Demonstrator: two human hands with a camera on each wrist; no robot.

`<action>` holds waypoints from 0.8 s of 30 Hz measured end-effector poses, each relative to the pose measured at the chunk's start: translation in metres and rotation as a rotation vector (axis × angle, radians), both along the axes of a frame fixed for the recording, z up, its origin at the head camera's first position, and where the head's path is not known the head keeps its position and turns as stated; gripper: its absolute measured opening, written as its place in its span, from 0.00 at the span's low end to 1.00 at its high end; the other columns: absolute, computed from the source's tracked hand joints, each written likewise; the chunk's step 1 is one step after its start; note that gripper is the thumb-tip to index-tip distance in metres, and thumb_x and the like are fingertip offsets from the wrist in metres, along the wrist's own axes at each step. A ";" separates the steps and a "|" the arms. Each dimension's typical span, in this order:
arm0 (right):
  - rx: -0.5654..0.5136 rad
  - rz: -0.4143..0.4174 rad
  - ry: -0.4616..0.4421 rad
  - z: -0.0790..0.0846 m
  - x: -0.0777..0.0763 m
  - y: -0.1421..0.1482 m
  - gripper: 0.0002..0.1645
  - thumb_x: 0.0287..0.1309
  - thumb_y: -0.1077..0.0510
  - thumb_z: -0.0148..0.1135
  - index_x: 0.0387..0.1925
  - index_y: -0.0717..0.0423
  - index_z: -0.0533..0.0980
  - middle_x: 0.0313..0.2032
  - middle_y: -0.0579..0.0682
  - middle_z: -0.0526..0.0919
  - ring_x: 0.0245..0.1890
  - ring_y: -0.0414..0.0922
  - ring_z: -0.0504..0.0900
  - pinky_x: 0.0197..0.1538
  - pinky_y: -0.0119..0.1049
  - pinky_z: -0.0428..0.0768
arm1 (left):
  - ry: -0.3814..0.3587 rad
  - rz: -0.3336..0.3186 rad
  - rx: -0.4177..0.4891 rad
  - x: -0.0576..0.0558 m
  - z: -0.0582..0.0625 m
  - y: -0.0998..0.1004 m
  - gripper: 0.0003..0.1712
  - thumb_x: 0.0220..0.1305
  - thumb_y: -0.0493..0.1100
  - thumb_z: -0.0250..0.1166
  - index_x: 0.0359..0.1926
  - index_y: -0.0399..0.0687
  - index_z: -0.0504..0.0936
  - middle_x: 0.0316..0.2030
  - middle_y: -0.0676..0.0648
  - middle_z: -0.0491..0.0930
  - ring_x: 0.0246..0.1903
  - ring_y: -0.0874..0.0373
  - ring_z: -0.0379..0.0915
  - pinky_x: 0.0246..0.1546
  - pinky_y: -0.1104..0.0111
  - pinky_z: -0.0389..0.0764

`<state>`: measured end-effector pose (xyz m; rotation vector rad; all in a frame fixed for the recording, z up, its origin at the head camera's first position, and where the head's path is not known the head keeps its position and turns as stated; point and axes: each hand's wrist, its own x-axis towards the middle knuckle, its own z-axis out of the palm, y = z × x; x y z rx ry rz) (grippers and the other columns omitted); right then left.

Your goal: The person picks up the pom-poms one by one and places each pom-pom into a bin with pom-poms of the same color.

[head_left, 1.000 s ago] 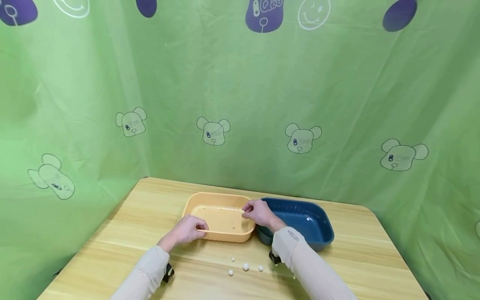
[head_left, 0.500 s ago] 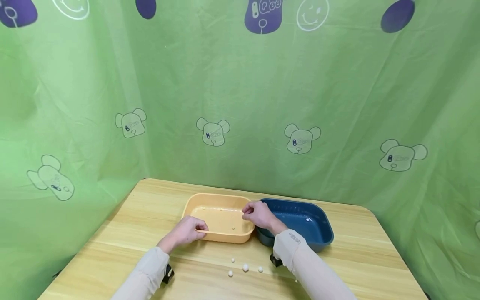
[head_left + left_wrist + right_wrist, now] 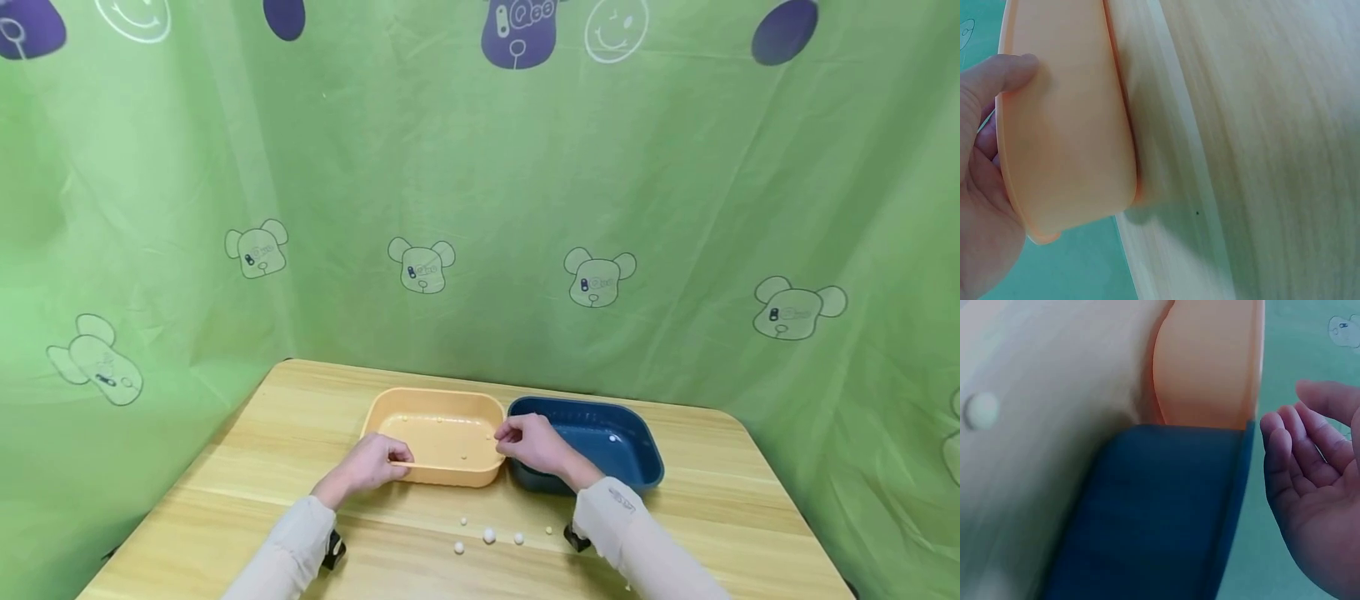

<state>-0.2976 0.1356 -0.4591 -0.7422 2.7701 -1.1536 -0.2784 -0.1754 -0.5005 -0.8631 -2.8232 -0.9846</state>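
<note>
My left hand (image 3: 369, 461) grips the near rim of an orange plastic basin (image 3: 429, 440), with the thumb (image 3: 1013, 74) on its outer wall. Several small beads lie inside that basin, one (image 3: 489, 437) close to my right fingertips. My right hand (image 3: 536, 443) hangs above where the two basins meet, fingers loosely bent and thumb apart from them; nothing shows between them in the right wrist view. Under that hand stands a dark blue basin (image 3: 596, 457), with a white ball (image 3: 612, 438) inside. My forearm and hand hide part of the blue basin.
Several white balls of different sizes, the biggest (image 3: 489, 536) among them, lie on the wooden table (image 3: 420, 567) before the basins. A yellowish bead (image 3: 549, 531) is near my right cuff. Green printed curtain (image 3: 510, 333) surrounds the table's back and sides.
My right hand has drawn back rightward and slightly toward me, from over the orange basin. A bead by its fingertips and a yellowish one on the table have come into view. Left hand stays put.
</note>
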 end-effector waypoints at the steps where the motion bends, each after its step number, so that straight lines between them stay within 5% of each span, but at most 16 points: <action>1: 0.000 0.004 -0.003 0.001 0.003 0.003 0.04 0.53 0.63 0.65 0.33 0.59 0.80 0.27 0.43 0.79 0.30 0.39 0.76 0.35 0.31 0.77 | -0.002 0.000 0.002 0.000 0.000 0.000 0.05 0.53 0.37 0.68 0.29 0.53 0.84 0.23 0.63 0.79 0.25 0.69 0.72 0.32 0.72 0.76; 24: 0.063 0.089 0.039 -0.009 0.056 0.061 0.03 0.53 0.64 0.65 0.33 0.57 0.81 0.27 0.39 0.80 0.29 0.34 0.77 0.34 0.30 0.77 | 0.010 -0.001 0.016 0.001 0.001 0.002 0.05 0.52 0.36 0.68 0.28 0.52 0.85 0.23 0.63 0.79 0.24 0.69 0.71 0.30 0.71 0.75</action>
